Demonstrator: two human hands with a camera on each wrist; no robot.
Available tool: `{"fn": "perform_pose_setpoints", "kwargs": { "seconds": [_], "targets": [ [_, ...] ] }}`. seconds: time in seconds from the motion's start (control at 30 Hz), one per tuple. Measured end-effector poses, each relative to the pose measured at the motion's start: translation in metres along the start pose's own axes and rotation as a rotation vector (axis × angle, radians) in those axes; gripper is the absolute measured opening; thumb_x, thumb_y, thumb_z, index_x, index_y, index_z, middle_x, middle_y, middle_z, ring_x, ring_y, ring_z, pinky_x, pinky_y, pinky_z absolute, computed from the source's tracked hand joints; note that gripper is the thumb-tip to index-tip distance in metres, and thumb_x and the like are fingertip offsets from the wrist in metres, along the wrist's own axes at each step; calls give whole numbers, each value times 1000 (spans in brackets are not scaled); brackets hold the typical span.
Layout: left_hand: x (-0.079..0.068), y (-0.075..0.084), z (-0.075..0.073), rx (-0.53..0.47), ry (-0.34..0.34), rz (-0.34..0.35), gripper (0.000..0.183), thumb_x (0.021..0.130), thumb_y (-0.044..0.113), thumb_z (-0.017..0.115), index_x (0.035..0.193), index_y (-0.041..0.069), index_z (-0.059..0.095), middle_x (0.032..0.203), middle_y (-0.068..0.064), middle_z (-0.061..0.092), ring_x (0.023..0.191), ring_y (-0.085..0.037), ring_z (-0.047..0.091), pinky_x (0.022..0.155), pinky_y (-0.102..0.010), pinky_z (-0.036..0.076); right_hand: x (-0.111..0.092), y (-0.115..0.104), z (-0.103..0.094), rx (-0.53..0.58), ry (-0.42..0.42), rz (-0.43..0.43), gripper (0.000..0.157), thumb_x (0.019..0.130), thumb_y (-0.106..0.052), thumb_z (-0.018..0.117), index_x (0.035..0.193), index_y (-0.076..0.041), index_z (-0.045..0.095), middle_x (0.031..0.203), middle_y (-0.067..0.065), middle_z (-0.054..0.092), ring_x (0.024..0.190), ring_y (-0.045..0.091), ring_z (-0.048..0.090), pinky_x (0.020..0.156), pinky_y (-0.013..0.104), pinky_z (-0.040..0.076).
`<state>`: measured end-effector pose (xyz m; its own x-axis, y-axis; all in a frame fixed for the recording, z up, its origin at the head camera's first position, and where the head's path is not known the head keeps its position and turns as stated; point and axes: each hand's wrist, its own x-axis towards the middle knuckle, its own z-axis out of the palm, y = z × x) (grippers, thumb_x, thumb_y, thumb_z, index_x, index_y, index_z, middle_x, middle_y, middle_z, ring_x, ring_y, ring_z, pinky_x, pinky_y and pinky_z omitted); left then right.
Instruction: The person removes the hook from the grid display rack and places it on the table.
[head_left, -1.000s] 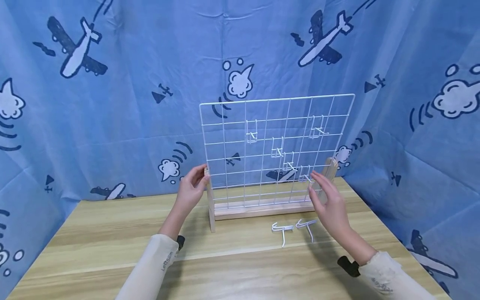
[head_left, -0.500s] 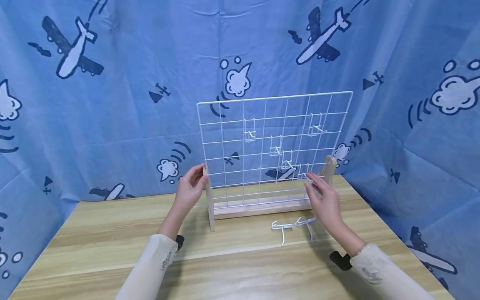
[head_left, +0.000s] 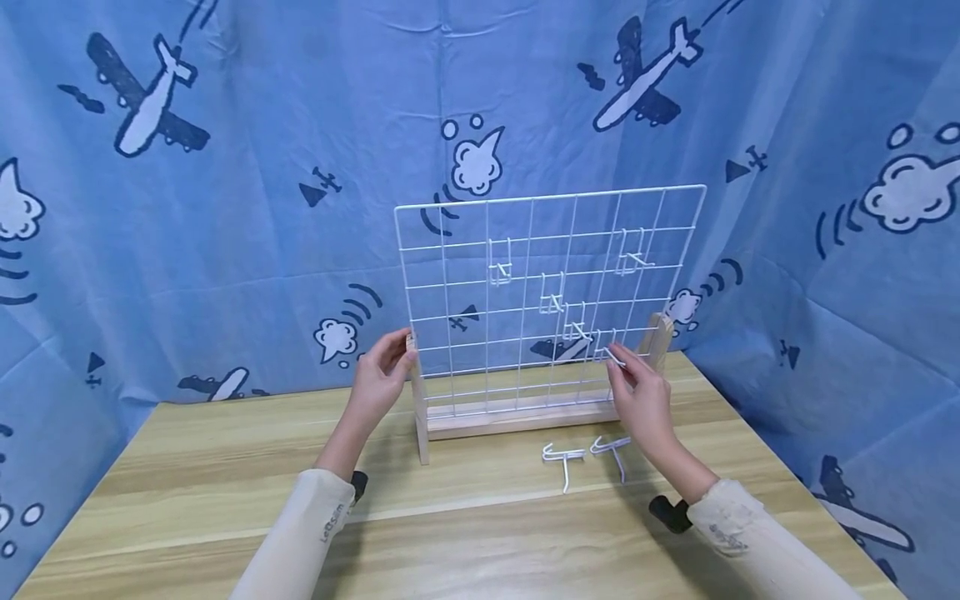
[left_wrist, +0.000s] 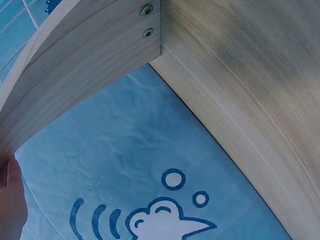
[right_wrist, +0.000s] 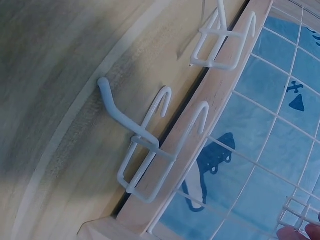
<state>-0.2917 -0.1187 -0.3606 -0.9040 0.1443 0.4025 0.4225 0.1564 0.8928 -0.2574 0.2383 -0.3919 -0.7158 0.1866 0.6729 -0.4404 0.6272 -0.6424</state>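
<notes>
A white wire grid panel [head_left: 510, 308] stands upright in a wooden base [head_left: 525, 419]. My left hand [head_left: 381, 375] grips the top of the base's left post [head_left: 420, 408], which also fills the upper part of the left wrist view. Several white wire hooks, such as the upper left hook [head_left: 501, 268], hang on the grid. At the lowest hung hook [head_left: 602, 348], my right hand [head_left: 641, 400] pinches with thumb and fingers. Only the fingertips [right_wrist: 290, 233] show by that hook in the right wrist view.
Two loose hooks lie on the wood-grain table [head_left: 262, 500] before the base: a left one [head_left: 565, 457] and a right one [head_left: 611, 450], the nearer of them large in the right wrist view. A blue curtain [head_left: 262, 208] with airplane prints surrounds the table.
My right hand has moved left and closed in on the lowest hook, its thumb and fingers drawing together. My left hand stays on the post. The view shifted slightly.
</notes>
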Motion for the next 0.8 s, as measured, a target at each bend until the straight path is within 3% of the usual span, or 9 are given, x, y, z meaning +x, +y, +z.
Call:
{"fn": "perform_pose_setpoints", "kwargs": {
  "seconds": [0.2,0.43,0.53,0.8],
  "targets": [
    [-8,26,2,11,-13,-32,42,98,1,53,137,-10,43,135,-30,48,129,-34,47,108,-35,40,0,0,2,4,18,2,27,93,5,57,118,12,62,124,28,59,107,41,61,83,-3,37],
    [3,-2,0,3,-4,-7,43,97,4,55,137,-7,44,136,-27,49,129,-31,47,107,-30,40,2,-1,1,-9,40,-5,26,93,4,57,117,10,64,122,27,61,102,38,64,81,-4,38],
    [4,-2,0,5,-2,-7,43,97,5,56,137,-5,45,136,-24,50,128,-29,48,106,-26,41,4,-4,0,-3,55,-10,25,93,4,57,116,10,64,121,27,61,103,38,63,81,-4,39],
    [-4,16,2,-3,-8,7,42,96,-1,54,135,-12,44,134,-31,49,128,-37,47,107,-34,40,4,-12,-5,20,53,-2,25,94,4,56,117,11,63,122,28,60,106,39,62,83,-2,40]
  ]
}}
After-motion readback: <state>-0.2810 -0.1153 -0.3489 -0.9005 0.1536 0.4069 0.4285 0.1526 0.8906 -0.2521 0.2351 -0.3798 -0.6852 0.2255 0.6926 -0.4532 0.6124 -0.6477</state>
